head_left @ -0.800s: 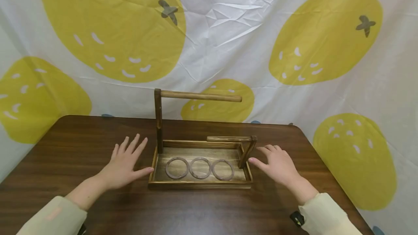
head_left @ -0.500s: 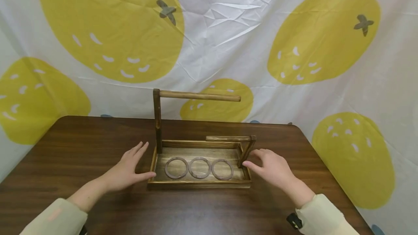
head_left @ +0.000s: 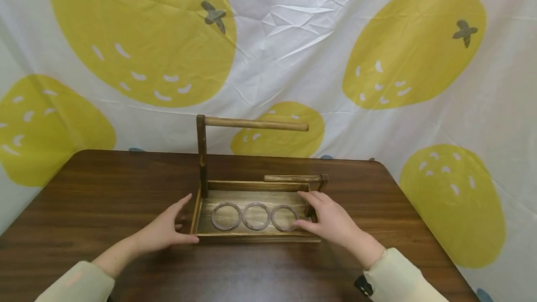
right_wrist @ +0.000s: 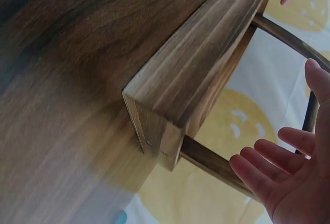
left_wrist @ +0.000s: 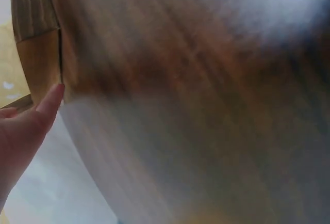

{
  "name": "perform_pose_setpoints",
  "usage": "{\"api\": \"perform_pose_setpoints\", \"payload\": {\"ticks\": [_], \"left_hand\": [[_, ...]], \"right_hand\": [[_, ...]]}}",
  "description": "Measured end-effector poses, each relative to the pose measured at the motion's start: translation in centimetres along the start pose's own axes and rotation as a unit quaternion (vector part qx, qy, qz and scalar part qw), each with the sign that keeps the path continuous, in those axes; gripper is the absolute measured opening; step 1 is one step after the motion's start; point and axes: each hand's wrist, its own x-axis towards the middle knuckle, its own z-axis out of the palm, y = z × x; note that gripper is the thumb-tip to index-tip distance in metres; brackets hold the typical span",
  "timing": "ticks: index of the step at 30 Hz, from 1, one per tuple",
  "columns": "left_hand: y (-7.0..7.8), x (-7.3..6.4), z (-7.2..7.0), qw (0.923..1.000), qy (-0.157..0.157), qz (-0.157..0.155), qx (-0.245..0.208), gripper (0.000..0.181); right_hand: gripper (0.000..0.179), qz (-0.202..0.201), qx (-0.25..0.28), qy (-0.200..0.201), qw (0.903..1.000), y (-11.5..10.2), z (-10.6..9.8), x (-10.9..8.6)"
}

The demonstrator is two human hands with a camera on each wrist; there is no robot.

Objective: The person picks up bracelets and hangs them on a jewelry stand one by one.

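Note:
A shallow wooden tray [head_left: 260, 238] stands on the table, with three greyish rings lying in a row inside it: a left ring [head_left: 212, 218], a middle ring [head_left: 256, 229] and a right ring [head_left: 272, 220]. At the tray's front left corner is my left hand [head_left: 161, 234], fingers spread along the short side and thumb at the edge. My right hand [head_left: 333, 218] hovers over the tray's right end, thumb close to the right ring, holding nothing. In the right wrist view its fingers [right_wrist: 273, 162] are loosely bent and apart from the tray [right_wrist: 191, 59].
From the tray's left end rises a tall post [head_left: 202, 157] carrying a long horizontal rod [head_left: 258, 124]. A shorter post [head_left: 323, 182] at the right, partly behind my right hand, carries a short rod [head_left: 289, 178]. Behind the table [head_left: 251, 274] hangs a fruit-patterned cloth [head_left: 268, 69].
My right hand has moved left from beside the tray to over its right end. My left hand has come down and slightly nearer to the front left corner. The rings lie still.

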Motion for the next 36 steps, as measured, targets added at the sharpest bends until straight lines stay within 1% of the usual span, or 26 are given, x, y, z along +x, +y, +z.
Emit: {"api": "perform_pose_setpoints", "payload": {"ticks": [2, 4, 8, 12, 17, 22, 29, 36], "left_hand": [[-0.4, 0.0, 0.2, 0.9991, -0.009, -0.005, -0.042, 0.107], [-0.8, 0.0, 0.4, 0.9978, -0.013, -0.006, -0.064, 0.108], [-1.3, 0.0, 0.7, 0.9962, -0.014, -0.006, -0.085, 0.106], [-1.6, 0.2, 0.9, 0.9945, -0.027, -0.013, -0.101, 0.103], [-1.6, 0.2, 0.9, 0.9931, -0.04, -0.026, -0.107, 0.096], [-1.7, 0.2, 0.9, 0.9933, -0.041, -0.02, -0.106, 0.094], [-1.8, 0.2, 0.9, 0.9924, -0.042, -0.021, -0.114, 0.095], [-1.8, 0.3, 0.9, 0.992, -0.043, -0.02, -0.117, 0.094]], "right_hand": [[0.072, 0.0, 0.005, -0.005, 1.0, -0.1, 0.3, 0.2], [0.072, -0.002, 0.006, -0.01, 0.9999, -0.2, 0.8, 0.5], [0.072, 0.003, 0.009, -0.026, 0.9996, -0.1, 1.6, 1.0], [0.074, 0.017, 0.017, -0.047, 0.9986, -0.1, 2.3, 1.4], [0.073, 0.018, 0.03, -0.056, 0.9978, 0.0, 3.2, 1.9], [0.075, 0.008, 0.041, -0.064, 0.997, 0.1, 3.9, 2.3], [0.078, 0.02, 0.037, -0.086, 0.9954, 0.4, 4.8, 2.8], [0.076, 0.025, 0.024, -0.106, 0.9938, 0.2, 5.4, 3.5]]}}
